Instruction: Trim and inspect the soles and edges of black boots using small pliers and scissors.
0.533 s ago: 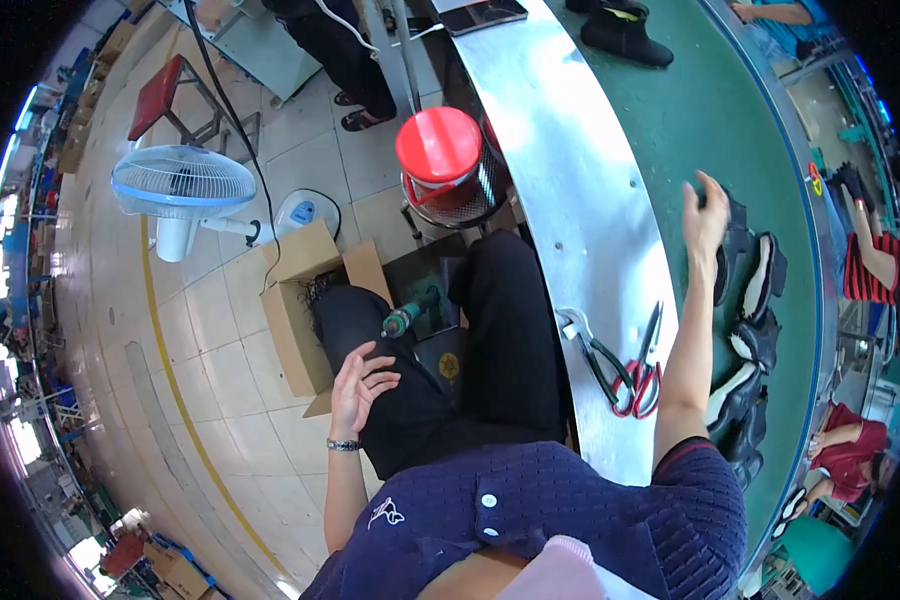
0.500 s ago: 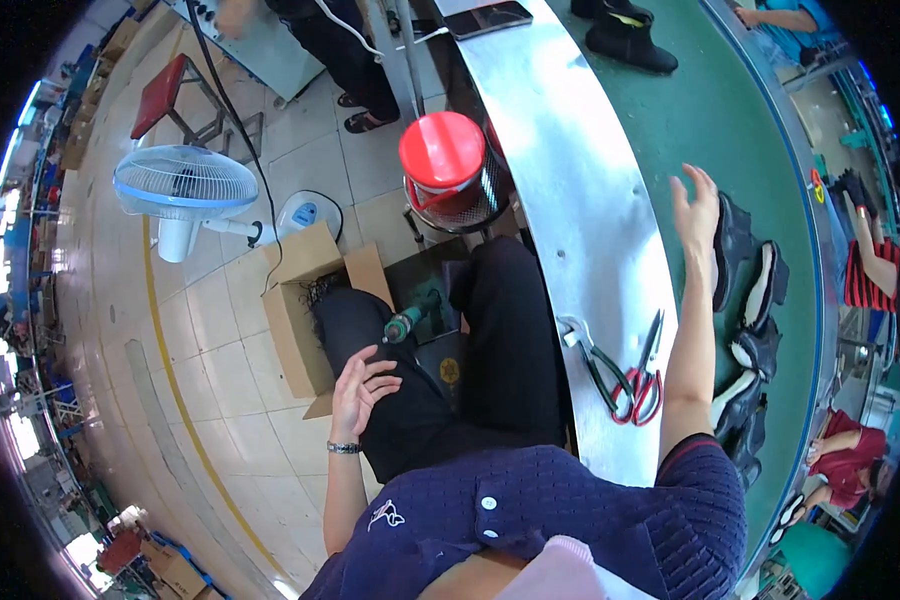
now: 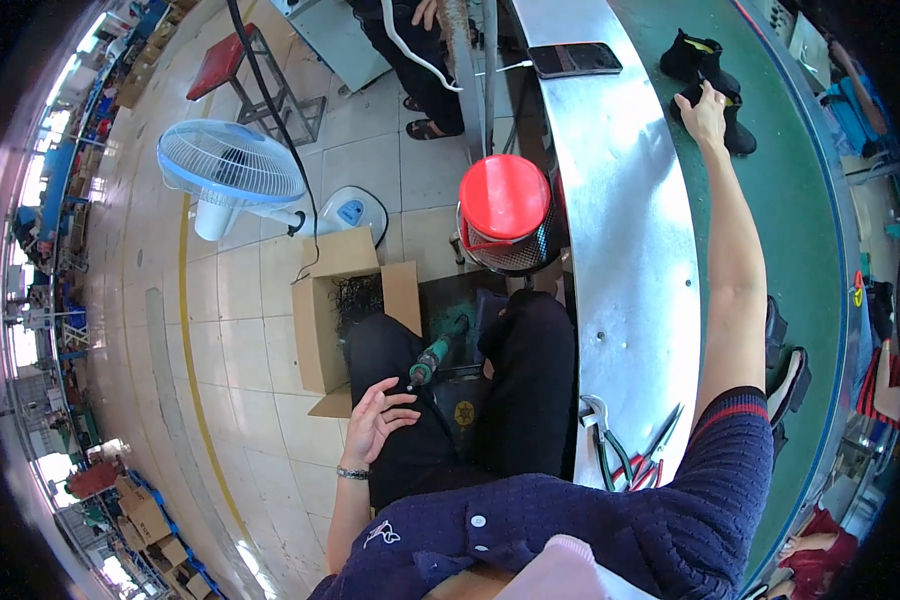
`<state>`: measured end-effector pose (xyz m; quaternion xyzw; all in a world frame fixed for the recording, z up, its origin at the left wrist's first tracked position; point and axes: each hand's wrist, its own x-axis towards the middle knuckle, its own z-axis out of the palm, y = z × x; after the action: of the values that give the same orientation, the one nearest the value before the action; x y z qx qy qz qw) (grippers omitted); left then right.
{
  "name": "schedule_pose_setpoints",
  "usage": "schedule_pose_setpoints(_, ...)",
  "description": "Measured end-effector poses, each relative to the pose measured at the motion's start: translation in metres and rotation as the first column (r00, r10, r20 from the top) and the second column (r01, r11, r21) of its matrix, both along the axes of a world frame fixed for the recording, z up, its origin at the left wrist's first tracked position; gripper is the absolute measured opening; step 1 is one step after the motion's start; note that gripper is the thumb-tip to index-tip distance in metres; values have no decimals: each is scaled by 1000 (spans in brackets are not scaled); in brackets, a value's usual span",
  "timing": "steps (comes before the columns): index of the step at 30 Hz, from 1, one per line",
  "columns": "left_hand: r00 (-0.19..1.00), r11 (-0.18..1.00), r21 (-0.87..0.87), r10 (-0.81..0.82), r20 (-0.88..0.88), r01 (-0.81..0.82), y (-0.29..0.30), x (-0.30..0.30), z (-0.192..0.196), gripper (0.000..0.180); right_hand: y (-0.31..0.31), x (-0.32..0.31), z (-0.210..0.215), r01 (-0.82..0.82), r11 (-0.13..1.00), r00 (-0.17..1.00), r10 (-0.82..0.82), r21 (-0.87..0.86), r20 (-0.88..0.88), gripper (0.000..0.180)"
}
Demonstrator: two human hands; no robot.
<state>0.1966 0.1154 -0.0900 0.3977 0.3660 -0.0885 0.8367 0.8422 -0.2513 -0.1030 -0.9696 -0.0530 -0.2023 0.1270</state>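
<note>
My right hand (image 3: 705,116) is stretched far forward over the green belt, at a pair of black ankle boots (image 3: 736,125). Its thumb and fingers are apart over the nearer boot; I cannot tell whether they touch it. Palm up and fingers spread, my left hand (image 3: 373,424) rests by my thigh, holding nothing. Just beyond its fingertips is the tip of a green power driver (image 3: 430,362), between my legs. Red-handled scissors (image 3: 655,455) and dark-handled pliers (image 3: 600,430) lie on the metal bench (image 3: 630,250) at my right.
More black shoes (image 3: 792,380) sit on the belt (image 3: 660,30), partly behind my right arm. A phone (image 3: 575,60) lies on the bench's far end. Left of the bench stand a red-lidded bucket (image 3: 505,197), an open carton (image 3: 320,330) and a fan (image 3: 232,172). Another person stands ahead.
My right hand has moved forward along the belt, from beside the row of shoes to the boots. The view has shifted; my left hand stays open by my thigh.
</note>
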Motion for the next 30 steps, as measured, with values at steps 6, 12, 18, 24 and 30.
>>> schedule_pose_setpoints(6, 997, 998, -59, -10, 75, 15, 3, 2, -3, 42, -36, -38, -15, 19, 993, 997, -27, 118, 68, 40)
schedule_pose_setpoints(12, 956, 966, 46, -258, 143, 253, -6, -6, 11, 42, -91, -117, 70, -27, 856, 998, 51, 516, -33, 31)
schedule_pose_setpoints(18, 812, 854, 175, -520, 266, 490, -43, 15, 34, 44, -43, -288, 189, -198, 628, 933, 355, 752, -51, 27)
schedule_pose_setpoints(24, 586, 634, 657, -733, 345, 407, -79, 58, 90, 91, 46, -433, 222, -81, 415, 773, 600, 906, -206, 19)
schedule_pose_setpoints(30, 524, 763, 486, -646, 555, 426, -84, 45, 70, 111, 105, -483, 188, -38, 315, 589, 774, 948, -234, 23)
